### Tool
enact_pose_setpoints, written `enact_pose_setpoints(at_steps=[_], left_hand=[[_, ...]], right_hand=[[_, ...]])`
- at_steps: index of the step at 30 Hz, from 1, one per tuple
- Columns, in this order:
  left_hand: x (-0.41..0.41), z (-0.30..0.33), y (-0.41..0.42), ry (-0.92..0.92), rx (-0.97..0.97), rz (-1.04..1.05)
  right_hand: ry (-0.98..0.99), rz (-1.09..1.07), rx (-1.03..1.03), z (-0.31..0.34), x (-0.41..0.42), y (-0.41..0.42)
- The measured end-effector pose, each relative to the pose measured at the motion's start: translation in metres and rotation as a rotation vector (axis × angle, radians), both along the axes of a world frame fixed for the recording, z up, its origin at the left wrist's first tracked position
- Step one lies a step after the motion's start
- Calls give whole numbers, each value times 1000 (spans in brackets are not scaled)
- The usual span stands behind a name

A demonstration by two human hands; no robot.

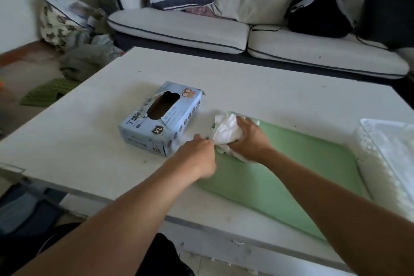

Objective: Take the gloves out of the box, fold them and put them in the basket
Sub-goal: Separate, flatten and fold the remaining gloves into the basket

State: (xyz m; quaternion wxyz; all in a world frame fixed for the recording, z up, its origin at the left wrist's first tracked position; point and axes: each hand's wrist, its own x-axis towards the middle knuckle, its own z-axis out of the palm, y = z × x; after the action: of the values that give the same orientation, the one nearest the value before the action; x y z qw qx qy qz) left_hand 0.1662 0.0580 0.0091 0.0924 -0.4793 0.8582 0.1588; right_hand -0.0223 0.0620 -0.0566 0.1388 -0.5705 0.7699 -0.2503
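Head view: right hand [248, 139] clutches a crumpled white bundle of gloves [226, 132] over the green mat's [291, 163] edge, left hand [197, 157] pinches its near corner, beside the blue box [161, 116]; basket [385, 154] at far right on the worktop [89, 141].

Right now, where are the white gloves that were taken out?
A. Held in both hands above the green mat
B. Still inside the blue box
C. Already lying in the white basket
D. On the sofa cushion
A: the bundle of white gloves is gripped by the right hand and pinched by the left hand, over the edge of the green mat, beside the blue box.
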Motion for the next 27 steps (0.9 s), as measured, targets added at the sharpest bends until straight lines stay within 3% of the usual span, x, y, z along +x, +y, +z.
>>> enact_pose_setpoints(at_steps=[5,9,12,15,19,21,24,27], left_hand=[[-7,1,-6,-196,24,-51],[-8,-1,-14,-306,220,-87],[-7,13,-25,-241,302,28],[-5,39,-41,-15,226,168],[-12,42,-50,-9,87,59],[-22,36,-47,52,170,-4],[-40,21,-51,-5,77,-84],[-48,13,-49,82,67,-18]], right_hand=[[-23,164,46,6,-8,-9],[26,347,36,4,-1,-13],[81,425,-22,16,-3,-11],[118,421,114,60,-16,4],[171,378,71,112,-30,42],[140,353,38,110,-25,61],[110,392,27,79,-3,83],[362,355,27,43,19,79]])
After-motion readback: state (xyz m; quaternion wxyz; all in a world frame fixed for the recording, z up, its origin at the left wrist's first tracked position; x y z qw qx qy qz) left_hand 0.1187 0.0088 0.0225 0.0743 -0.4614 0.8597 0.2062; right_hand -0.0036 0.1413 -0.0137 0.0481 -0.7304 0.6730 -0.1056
